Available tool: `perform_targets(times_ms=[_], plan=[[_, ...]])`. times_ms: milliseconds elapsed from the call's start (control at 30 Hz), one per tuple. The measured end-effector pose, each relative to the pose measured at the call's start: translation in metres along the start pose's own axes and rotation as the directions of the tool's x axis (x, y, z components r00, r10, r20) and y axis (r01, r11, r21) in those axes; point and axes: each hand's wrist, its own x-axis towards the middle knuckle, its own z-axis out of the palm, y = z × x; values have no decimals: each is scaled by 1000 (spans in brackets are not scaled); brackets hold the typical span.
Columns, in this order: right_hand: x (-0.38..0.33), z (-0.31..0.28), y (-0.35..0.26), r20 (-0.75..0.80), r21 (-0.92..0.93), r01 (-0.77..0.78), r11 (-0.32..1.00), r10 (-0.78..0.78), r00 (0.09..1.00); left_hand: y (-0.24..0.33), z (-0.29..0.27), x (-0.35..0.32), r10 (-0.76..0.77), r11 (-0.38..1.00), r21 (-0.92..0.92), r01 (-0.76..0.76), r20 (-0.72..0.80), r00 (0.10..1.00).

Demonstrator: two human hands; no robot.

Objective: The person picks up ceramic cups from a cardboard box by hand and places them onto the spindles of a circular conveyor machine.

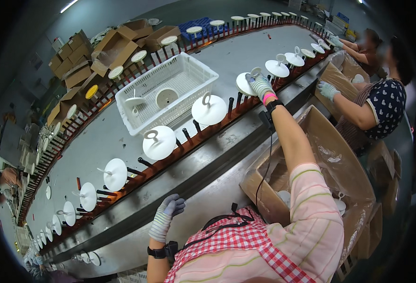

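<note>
Your left hand (166,216) rests on the grey surface (227,162) edge, fingers (176,204) loosely curled, holding nothing. Your right hand (261,86) reaches out, fingers closed around a white disc (244,84) standing on the conveyor rack (170,158), beside the white basket (170,89).

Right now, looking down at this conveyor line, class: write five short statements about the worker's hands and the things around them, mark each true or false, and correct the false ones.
1. The right hand grips a white disc on the conveyor. True.
2. The left hand holds a disc. False: it is empty, resting near the conveyor's edge.
3. Both hands wear gloves. True.
4. The white basket is packed full. False: only a few white parts lie in it.
5. The cardboard box at the worker's right has a plastic liner. True.
</note>
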Motion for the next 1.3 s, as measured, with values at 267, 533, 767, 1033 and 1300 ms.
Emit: perform_targets(times_ms=[267, 533, 767, 1033, 1300], plan=[[-69, 37, -69, -73, -122, 282, 952, -292, 954, 86, 73, 87, 314, 412, 686, -600, 512, 800], [-32, 103, 11, -145, 322, 609, 725, -598, 788, 134, 189, 248, 669, 652, 558, -513, -106, 735], [-50, 143, -77, 56, 696, 365, 619, -553, 832, 122, 130, 322, 578, 438, 878, -191, -112, 808], [-12, 185, -54, -81, -26, 891, 453, -889, 450, 135, 132, 280, 508, 491, 860, -136, -157, 847], [-115, 138, -138, -7, 133, 601, 788, -606, 796, 142, 76, 214, 559, 560, 811, -170, -218, 800]])
